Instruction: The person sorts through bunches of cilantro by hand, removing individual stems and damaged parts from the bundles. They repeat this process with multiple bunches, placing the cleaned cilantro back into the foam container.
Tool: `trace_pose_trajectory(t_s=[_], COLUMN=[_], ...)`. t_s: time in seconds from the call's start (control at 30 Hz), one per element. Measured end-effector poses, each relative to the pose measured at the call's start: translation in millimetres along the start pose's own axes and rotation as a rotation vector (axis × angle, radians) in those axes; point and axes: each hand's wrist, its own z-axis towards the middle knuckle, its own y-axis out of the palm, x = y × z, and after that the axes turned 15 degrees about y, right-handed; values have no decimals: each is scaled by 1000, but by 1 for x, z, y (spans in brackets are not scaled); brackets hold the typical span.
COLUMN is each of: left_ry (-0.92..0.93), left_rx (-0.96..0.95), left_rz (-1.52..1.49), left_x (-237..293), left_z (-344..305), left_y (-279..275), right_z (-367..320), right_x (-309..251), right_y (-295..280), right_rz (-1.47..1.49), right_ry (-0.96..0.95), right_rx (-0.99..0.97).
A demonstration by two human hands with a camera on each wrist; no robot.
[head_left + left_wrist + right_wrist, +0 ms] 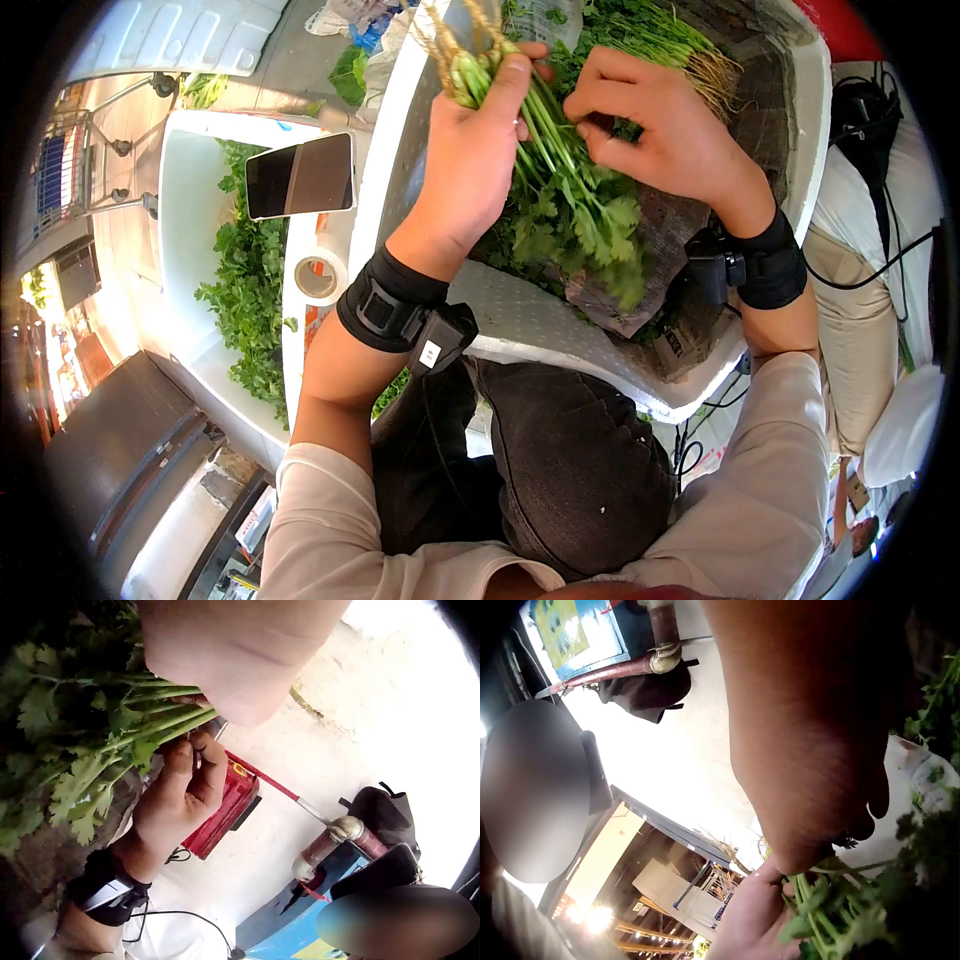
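My left hand [470, 155] grips a bunch of coriander [598, 222] round its stems, thumb on top. Pale roots [462, 72] stick out past the thumb, and the leaves hang towards the lower right. Close beside the stems, my right hand [655, 115] has its fingers curled, thumb and forefinger pinching at a thin stem. In the left wrist view the right hand's fingertips [184, 746] lie right at the stems. Below is a white foam box [590, 345], with more rooted greens [650, 45] at its far end and a dark wrapped bundle [630, 270] under the leaves.
On the left, a second white foam box [190, 240] holds leafy greens [250, 300]. A phone [300, 177] and a tape roll [320, 276] lie at its near rim. A wheeled cart [90, 160] stands farther off. To the right is a person's beige trouser leg [850, 330], near a black cable [850, 287].
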Motion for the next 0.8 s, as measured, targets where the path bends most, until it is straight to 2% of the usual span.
trace_pose_trajectory(t_s=[0.13,0.23,0.3,0.33,0.4,0.43,0.47,0.53,0.57,0.6,0.67,0.7,0.73,0.8], left_ry=[-4,42,69,97,60,66,74,78,77,76,54,32,31,30], left_rx=[69,52,101,153,218,219,218,194,173,153,134,115,114,111], left_rz=[6,94,91,90,56,85,110,78,50,24,-32,-88,-88,-152], left_x=[0,3,-4,-5,-2,0,1,2,1,1,1,1,1,2], left_z=[-2,-4,1,3,5,5,5,6,5,4,5,5,5,5], left_y=[0,3,-1,-3,-7,-7,-8,-6,-4,-3,-4,-5,-4,-1], right_z=[0,1,2,-3,-20,-23,-25,-12,-2,1,3,-3,-1,3], right_x=[-2,-5,-12,-13,-8,7,19,13,22,9,-20,34,28,10], right_y=[3,-3,-13,-11,-3,-3,-4,-15,-12,-7,4,-3,0,9], right_rz=[44,60,47,47,214,-25,-25,109,-129,-131,-5,75,76,470], right_ry=[6,-4,-35,-35,-152,-144,-146,19,348,351,438,316,318,331], right_rx=[-55,-111,-273,-272,-70,15,16,170,242,243,416,184,185,45])
